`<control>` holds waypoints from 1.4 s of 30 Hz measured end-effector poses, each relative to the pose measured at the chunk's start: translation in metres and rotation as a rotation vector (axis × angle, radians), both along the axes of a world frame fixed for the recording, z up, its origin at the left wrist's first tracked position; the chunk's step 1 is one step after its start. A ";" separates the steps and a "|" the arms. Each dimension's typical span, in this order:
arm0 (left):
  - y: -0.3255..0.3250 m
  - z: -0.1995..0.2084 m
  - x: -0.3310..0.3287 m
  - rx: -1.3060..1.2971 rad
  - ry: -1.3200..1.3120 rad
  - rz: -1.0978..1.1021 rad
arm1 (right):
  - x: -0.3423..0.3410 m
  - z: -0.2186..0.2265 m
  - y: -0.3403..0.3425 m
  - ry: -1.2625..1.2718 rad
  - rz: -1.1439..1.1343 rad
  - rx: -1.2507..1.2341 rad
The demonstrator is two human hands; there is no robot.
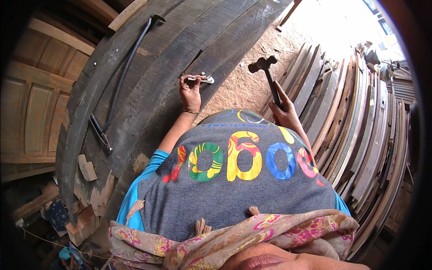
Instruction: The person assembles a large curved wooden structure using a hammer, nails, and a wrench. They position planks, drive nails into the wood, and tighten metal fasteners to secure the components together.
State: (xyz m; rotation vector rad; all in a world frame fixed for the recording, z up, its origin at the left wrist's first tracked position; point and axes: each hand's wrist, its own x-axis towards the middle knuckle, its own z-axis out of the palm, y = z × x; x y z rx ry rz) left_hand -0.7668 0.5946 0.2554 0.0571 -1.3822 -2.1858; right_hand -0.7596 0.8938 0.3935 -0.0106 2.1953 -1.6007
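My left hand [191,95] pinches a small silvery metal fitting [207,79] over the dark wooden boards [153,85]. Its exact kind is too small to make out. The fingers close around one end while the other sticks out to the right. My right hand [287,109] grips a hammer [270,78] by its dark handle, with the metal head raised up and away from me. No contact shows between hammer and fitting. On the boards to the left lie a long, thin, dark curved tool [130,60] and a dark-handled tool with a metal end [101,133].
Stacked planks [355,126] line the right side, past a strip of brown ground [243,85]. Panelled wooden doors [40,101] lean at the left. A small wood block [87,168] rests on the boards' near left edge. Wood scraps [83,225] lie below it.
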 end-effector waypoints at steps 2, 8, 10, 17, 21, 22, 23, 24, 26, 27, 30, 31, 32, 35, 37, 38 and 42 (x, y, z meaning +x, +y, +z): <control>0.003 0.002 0.002 0.042 0.008 0.014 | 0.001 0.001 -0.001 -0.012 -0.007 -0.017; 0.005 0.004 0.005 0.009 0.022 0.072 | 0.000 -0.007 0.000 -0.013 0.023 0.008; 0.005 0.003 0.005 -0.077 0.005 0.108 | 0.000 -0.006 -0.001 -0.020 0.030 -0.005; 0.006 0.000 0.007 -0.210 -0.059 0.193 | -0.001 -0.008 0.000 -0.023 0.072 0.048; 0.011 0.004 0.008 -0.093 -0.109 0.210 | -0.003 -0.015 0.002 0.071 0.095 0.070; 0.011 0.004 0.008 -0.090 -0.116 0.214 | -0.004 -0.017 0.002 0.089 0.105 0.077; 0.011 0.004 0.008 -0.087 -0.124 0.218 | -0.004 -0.018 0.003 0.097 0.109 0.075; 0.011 0.004 0.008 -0.087 -0.126 0.216 | -0.004 -0.020 0.004 0.106 0.113 0.074; 0.010 0.004 0.009 -0.086 -0.130 0.210 | -0.004 -0.021 0.004 0.101 0.111 0.062; 0.010 0.003 0.008 -0.121 -0.120 0.215 | -0.004 -0.021 0.004 0.099 0.111 0.061; 0.015 0.000 0.010 -0.255 -0.105 0.244 | -0.004 -0.012 0.002 0.001 0.099 0.099; 0.019 0.003 0.010 -0.318 -0.110 0.259 | -0.005 -0.005 -0.001 -0.095 0.086 0.125; 0.021 0.006 0.011 -0.381 -0.115 0.274 | -0.007 0.001 -0.005 -0.133 0.100 0.156; 0.026 0.024 0.011 -0.577 -0.176 0.326 | -0.012 0.016 -0.017 -0.078 0.202 0.248; 0.030 0.026 0.009 -0.605 -0.237 0.314 | -0.016 0.021 -0.028 0.126 0.305 0.272; 0.031 0.023 0.009 -0.607 -0.209 0.331 | -0.018 0.028 -0.036 0.225 0.380 0.282; 0.036 0.021 0.007 -0.559 -0.201 0.344 | -0.026 0.065 -0.067 0.592 0.647 0.386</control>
